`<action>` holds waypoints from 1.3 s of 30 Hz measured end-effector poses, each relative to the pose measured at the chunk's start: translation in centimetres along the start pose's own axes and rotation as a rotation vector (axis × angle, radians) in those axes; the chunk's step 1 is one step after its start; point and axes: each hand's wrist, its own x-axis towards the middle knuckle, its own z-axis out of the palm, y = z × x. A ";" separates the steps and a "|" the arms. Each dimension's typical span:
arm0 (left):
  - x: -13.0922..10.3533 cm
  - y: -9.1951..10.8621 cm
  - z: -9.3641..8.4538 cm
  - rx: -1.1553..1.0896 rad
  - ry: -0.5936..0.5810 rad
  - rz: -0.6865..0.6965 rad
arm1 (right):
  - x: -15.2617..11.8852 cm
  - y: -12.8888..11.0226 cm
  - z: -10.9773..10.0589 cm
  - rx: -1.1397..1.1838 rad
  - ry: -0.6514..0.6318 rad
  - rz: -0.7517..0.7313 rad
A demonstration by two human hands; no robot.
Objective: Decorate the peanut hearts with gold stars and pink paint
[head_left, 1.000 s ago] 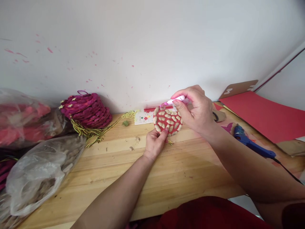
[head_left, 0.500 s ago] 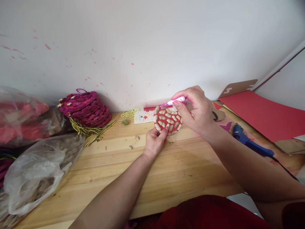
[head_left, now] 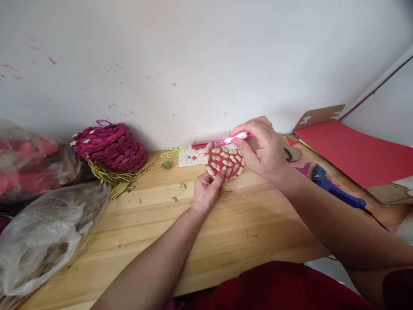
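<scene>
My left hand (head_left: 207, 189) is closed on the lower edge of a red disc (head_left: 220, 165) covered with peanut shells, its thumb pressed on the front. The disc is tilted up towards me above the table. My right hand (head_left: 263, 148) pinches a white and pink glowing pen (head_left: 237, 137). The pen's pink tip is at the upper edge of the disc, close to the shells there; whether it touches them I cannot tell. Behind the disc lies a white paper (head_left: 187, 157) with small coloured stars on it.
Left, a stack of magenta braided discs (head_left: 118, 148) with yellow tassels stands by clear plastic bags (head_left: 41, 241). A blue glue gun (head_left: 338, 191), black-handled scissors (head_left: 288, 154) and red card sheets (head_left: 351, 148) lie at the right. A small green ball (head_left: 166, 165) rests near yellow yarn (head_left: 171, 152).
The whole view has shifted slightly, so things sit a little further left. Both hands keep their holds on the disc and the pen, with the pen tip still at the disc's upper edge.
</scene>
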 end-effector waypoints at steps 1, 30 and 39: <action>0.0 0.0 0.0 0.002 0.001 -0.001 | 0.1 0.0 0.1 0.005 0.003 -0.009; 0.0 0.2 -0.1 0.003 -0.022 -0.004 | 0.1 1.2 0.5 0.064 0.005 -0.077; 0.0 0.1 -0.1 0.015 -0.011 -0.047 | -0.2 1.8 -0.3 0.084 -0.030 -0.014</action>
